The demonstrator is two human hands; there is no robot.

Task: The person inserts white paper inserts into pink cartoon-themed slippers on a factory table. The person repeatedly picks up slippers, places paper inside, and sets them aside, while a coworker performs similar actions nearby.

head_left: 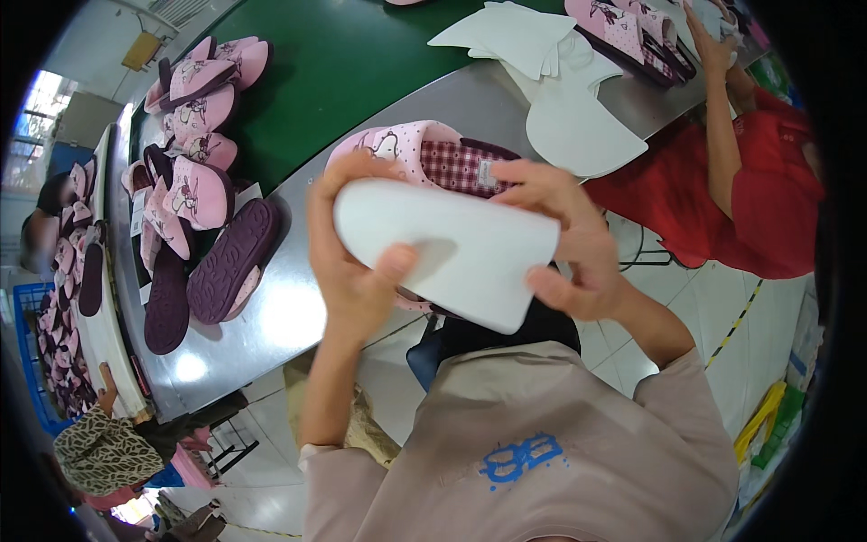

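Between my two hands is a white card insert (452, 244), rounded at its left end and bent into a curve. My left hand (357, 244) grips the rounded end, thumb on top. At the squared end, my right hand (573, 239) pinches the edge with its thumb and fingers, slightly blurred. Just beyond the insert lies a pink slipper (384, 144) with a dark red checked lining (456, 165), partly hidden by my hands and the insert. More flat white inserts (578, 113) lie in a loose stack at the table's far right.
Pink slippers (203, 190) are heaped at the left, some with dark purple soles (235, 262) showing. A green belt (361, 63) runs beyond the metal table edge (280, 298). A co-worker in red (722, 181) works at the right. A blue crate (36, 361) of slippers stands far left.
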